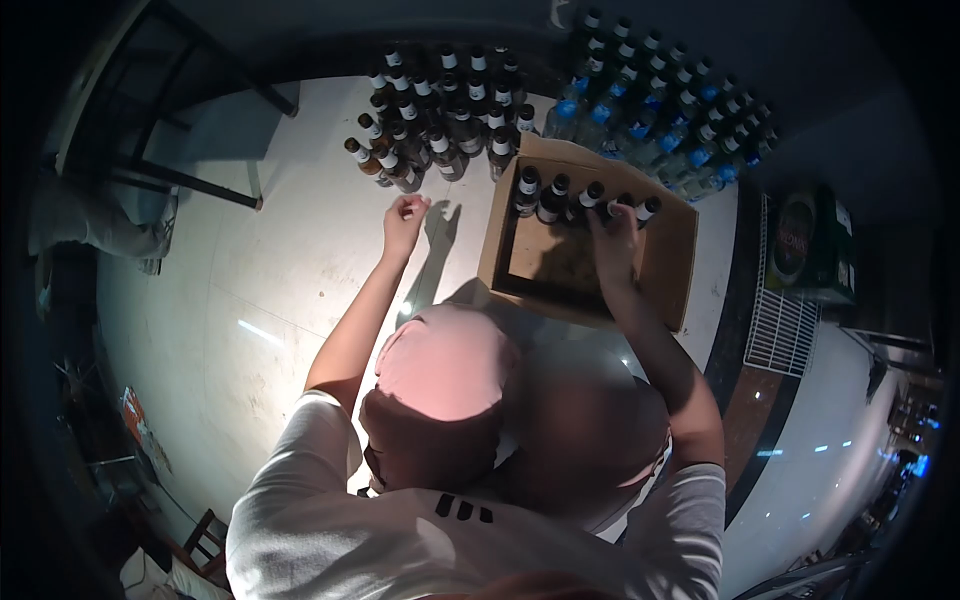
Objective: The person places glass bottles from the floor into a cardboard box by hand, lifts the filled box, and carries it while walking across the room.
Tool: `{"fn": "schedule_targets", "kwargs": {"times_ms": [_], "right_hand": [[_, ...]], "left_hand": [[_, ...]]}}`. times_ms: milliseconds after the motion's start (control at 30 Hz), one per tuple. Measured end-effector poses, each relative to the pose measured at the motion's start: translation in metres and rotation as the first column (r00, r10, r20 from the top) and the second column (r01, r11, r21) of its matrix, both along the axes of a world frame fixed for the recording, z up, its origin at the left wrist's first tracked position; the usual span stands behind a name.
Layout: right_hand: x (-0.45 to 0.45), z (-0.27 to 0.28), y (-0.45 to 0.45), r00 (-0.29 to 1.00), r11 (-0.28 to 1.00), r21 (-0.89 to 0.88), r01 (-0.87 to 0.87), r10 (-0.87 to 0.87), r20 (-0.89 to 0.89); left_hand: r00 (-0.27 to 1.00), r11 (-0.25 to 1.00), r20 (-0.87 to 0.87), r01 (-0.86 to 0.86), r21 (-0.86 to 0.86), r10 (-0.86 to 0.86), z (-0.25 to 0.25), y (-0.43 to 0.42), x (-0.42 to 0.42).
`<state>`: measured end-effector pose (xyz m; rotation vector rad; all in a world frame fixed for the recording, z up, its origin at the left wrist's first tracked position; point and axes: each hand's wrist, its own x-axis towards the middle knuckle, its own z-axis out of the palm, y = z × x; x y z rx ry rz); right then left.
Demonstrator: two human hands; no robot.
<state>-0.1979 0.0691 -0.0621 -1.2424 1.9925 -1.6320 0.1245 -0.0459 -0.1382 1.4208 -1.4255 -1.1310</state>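
An open cardboard box stands on the floor in front of me, with a row of dark glass bottles upright along its far side. My right hand reaches over the box. Its fingers are bent around the neck of one bottle near the right end of that row, partly hiding it. To the left of the box, my left hand hovers over the floor with loosely curled fingers and nothing visible in them. Just beyond it stands a group of brown glass bottles with pale neck labels.
Clear and green bottles with blue labels crowd the back right. A white wire rack and a green carton lie to the right. A metal-framed table stands at left, near another person's leg.
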Motion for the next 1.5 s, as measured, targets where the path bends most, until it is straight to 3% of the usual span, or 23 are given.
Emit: {"fn": "schedule_targets", "kwargs": {"times_ms": [33,67,100,133,167,233,400,467,500,567,633,700,767,833,867,933,1100,1200,1367,1433,1467,1500], "right_hand": [[0.011,-0.001,-0.011,0.995,0.998,0.010,-0.070,0.070,-0.070],[0.036,0.032,-0.015,0.987,0.983,0.089,-0.158,0.158,0.012],[0.038,0.006,-0.035,0.950,0.952,-0.107,-0.287,0.268,-0.158],[0.056,0.019,-0.045,0.945,0.949,0.065,-0.309,0.314,-0.095],[0.072,0.034,-0.051,0.938,0.952,0.112,-0.284,0.300,-0.175],[0.093,0.039,-0.063,0.897,0.904,0.238,-0.356,0.402,-0.184],[0.122,0.029,-0.072,0.875,0.873,0.237,-0.427,0.465,-0.135],[0.123,0.024,-0.069,0.872,0.869,0.229,-0.439,0.474,-0.126],[0.120,0.023,-0.066,0.855,0.878,0.207,-0.431,0.471,-0.217],[0.113,0.020,-0.064,0.835,0.891,0.184,-0.415,0.453,-0.311],[0.109,0.018,-0.062,0.844,0.866,0.249,-0.434,0.487,-0.224],[0.108,0.015,-0.059,0.850,0.856,0.245,-0.456,0.500,-0.165],[0.104,0.018,-0.060,0.851,0.846,0.236,-0.478,0.512,-0.113],[0.104,0.025,-0.058,0.815,0.850,0.272,-0.452,0.517,-0.261],[0.106,0.027,-0.059,0.817,0.850,0.268,-0.454,0.517,-0.255],[0.110,0.032,-0.061,0.754,0.854,0.140,-0.502,0.511,-0.413],[0.124,0.081,-0.059,0.762,0.826,0.144,-0.545,0.559,-0.327],[0.118,0.106,-0.046,0.811,0.887,-0.004,-0.462,0.421,-0.406],[0.089,0.134,-0.018,0.881,0.921,-0.009,-0.389,0.369,-0.296],[0.071,0.144,-0.006,0.910,0.915,0.013,-0.404,0.403,-0.100],[0.059,0.142,-0.001,0.917,0.928,-0.034,-0.370,0.359,-0.172],[0.049,0.143,0.004,0.943,0.953,0.077,-0.294,0.302,-0.139]], "left_hand": [[0.988,0.987,0.030,-0.148,-0.063,0.150,-0.004,-0.011,0.003],[0.962,0.954,0.004,-0.271,-0.130,0.274,-0.005,-0.023,0.005],[0.921,0.902,-0.030,-0.386,-0.193,0.388,-0.004,-0.035,0.006],[0.906,0.885,-0.065,-0.423,-0.195,0.418,-0.005,-0.047,0.008],[0.905,0.884,-0.068,-0.424,-0.196,0.419,-0.006,-0.057,0.009],[0.876,0.782,0.052,-0.399,-0.478,0.479,-0.018,-0.078,0.011],[0.890,0.836,0.036,-0.412,-0.363,0.454,-0.045,-0.094,0.007],[0.902,0.873,0.138,-0.343,-0.346,0.409,-0.053,-0.102,0.018],[0.906,0.875,0.131,-0.340,-0.344,0.403,-0.053,-0.102,0.020],[0.873,0.886,0.333,-0.204,-0.416,0.357,-0.042,-0.100,0.022],[0.885,0.883,0.315,-0.190,-0.430,0.343,-0.030,-0.092,0.019],[0.845,0.857,0.433,-0.055,-0.512,0.314,-0.018,-0.081,0.018],[0.864,0.839,0.404,-0.036,-0.544,0.300,0.010,-0.063,0.008],[0.880,0.818,0.380,-0.018,-0.574,0.286,0.042,-0.043,0.000],[0.906,0.794,0.339,0.004,-0.608,0.254,0.059,-0.034,-0.003],[0.935,0.761,0.291,0.036,-0.647,0.203,0.089,-0.017,-0.010],[0.966,0.721,0.256,0.147,-0.677,0.043,0.153,0.016,-0.040],[0.964,0.693,0.263,0.221,-0.686,-0.047,0.186,0.031,-0.060],[0.951,0.651,0.227,0.310,-0.692,-0.211,0.215,0.046,-0.100],[0.924,0.629,0.289,0.382,-0.677,-0.251,0.224,0.047,-0.112],[0.920,0.657,0.259,0.392,-0.644,-0.295,0.228,0.049,-0.121],[0.914,0.684,0.226,0.402,-0.609,-0.336,0.233,0.052,-0.128]]}}
